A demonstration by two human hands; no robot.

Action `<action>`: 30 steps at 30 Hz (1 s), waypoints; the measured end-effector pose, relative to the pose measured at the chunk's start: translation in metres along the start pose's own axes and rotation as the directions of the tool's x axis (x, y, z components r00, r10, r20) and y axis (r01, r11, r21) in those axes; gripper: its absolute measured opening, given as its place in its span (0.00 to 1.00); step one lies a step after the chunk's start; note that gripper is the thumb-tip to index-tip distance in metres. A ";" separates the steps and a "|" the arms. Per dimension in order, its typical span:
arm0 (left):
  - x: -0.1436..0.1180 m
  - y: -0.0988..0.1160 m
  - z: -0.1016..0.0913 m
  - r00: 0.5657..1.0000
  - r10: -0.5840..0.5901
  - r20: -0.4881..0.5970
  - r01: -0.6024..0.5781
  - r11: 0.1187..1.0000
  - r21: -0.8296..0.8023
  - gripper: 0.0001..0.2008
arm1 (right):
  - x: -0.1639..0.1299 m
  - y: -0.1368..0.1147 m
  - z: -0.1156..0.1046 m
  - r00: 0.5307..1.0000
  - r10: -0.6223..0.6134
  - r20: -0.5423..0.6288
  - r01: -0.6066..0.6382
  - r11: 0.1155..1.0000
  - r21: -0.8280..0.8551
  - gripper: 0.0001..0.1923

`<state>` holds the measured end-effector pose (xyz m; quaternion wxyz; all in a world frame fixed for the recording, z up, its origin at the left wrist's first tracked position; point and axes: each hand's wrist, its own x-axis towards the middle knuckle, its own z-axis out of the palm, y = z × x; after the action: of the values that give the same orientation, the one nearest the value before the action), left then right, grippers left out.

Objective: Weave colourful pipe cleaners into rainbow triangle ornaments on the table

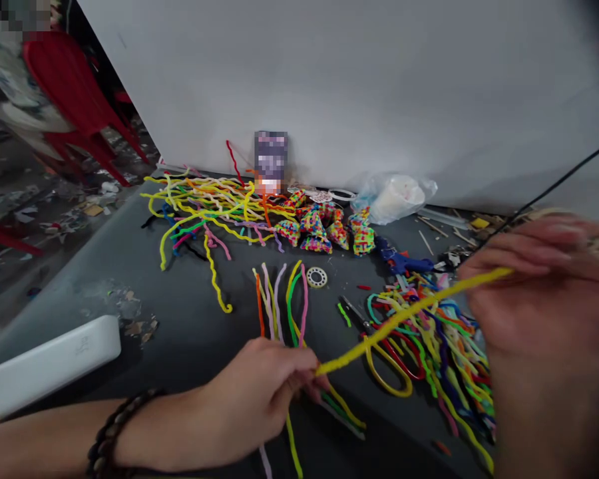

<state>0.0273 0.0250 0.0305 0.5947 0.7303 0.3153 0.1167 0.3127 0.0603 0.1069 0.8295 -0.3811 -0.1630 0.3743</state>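
Observation:
A fuzzy yellow pipe cleaner (399,322) stretches between my two hands. My left hand (249,399), wearing a dark beaded bracelet, pinches its lower end. My right hand (539,286), raised and blurred at the right, has its other end at the fingers. Beneath my left hand lie several coloured pipe cleaners (304,299), pointing away from me; their middles are hidden by the hand. A white ring with holes (317,277) rests just beyond them. Scissors (387,359) with red and yellow handles lie on the dark table between my hands.
A heap of long pipe cleaners (204,206) and several multicoloured woven pieces (317,229) sit at the back. A blue glue gun (402,258) and a pile of short pieces (444,352) are right. A white device (54,366) lies left. A red chair (70,86) stands beyond the table.

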 end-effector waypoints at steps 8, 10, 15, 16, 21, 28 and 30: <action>-0.004 0.022 -0.040 0.927 0.185 -0.327 -0.110 0.965 0.236 0.21 | -0.016 0.024 0.015 0.999 -0.033 0.014 0.034 0.992 -0.121 0.11; -0.004 0.027 -0.050 0.866 0.203 -0.456 -0.107 0.968 0.227 0.18 | -0.024 0.032 0.016 0.996 0.004 0.087 0.009 0.989 -0.150 0.09; -0.004 0.031 -0.069 0.723 0.225 -0.653 -0.217 0.972 0.094 0.11 | -0.040 0.049 0.021 0.971 0.103 0.217 -0.066 0.983 -0.169 0.09; -0.005 0.032 -0.071 0.701 0.237 -0.672 -0.244 0.966 0.085 0.10 | -0.044 0.051 0.022 0.962 0.125 0.244 -0.084 0.981 -0.175 0.08; -0.013 0.040 -0.072 0.793 0.346 -0.501 -0.196 0.924 0.328 0.13 | -0.070 0.067 0.025 0.821 0.336 0.463 -0.202 0.928 -0.314 0.06; 0.004 0.022 -0.070 0.968 0.043 -0.246 0.011 0.977 0.213 0.21 | -0.074 0.120 0.010 0.683 0.552 0.478 -0.317 0.814 -0.487 0.12; 0.014 0.013 -0.078 0.968 0.033 -0.247 0.024 0.974 0.223 0.18 | -0.068 0.128 0.004 0.699 0.539 0.470 -0.223 0.789 -0.573 0.15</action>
<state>-0.0004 0.0936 0.0603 0.4637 0.7730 0.3971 0.1725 0.2016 0.0669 0.0135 0.5114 -0.4552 -0.4227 0.5938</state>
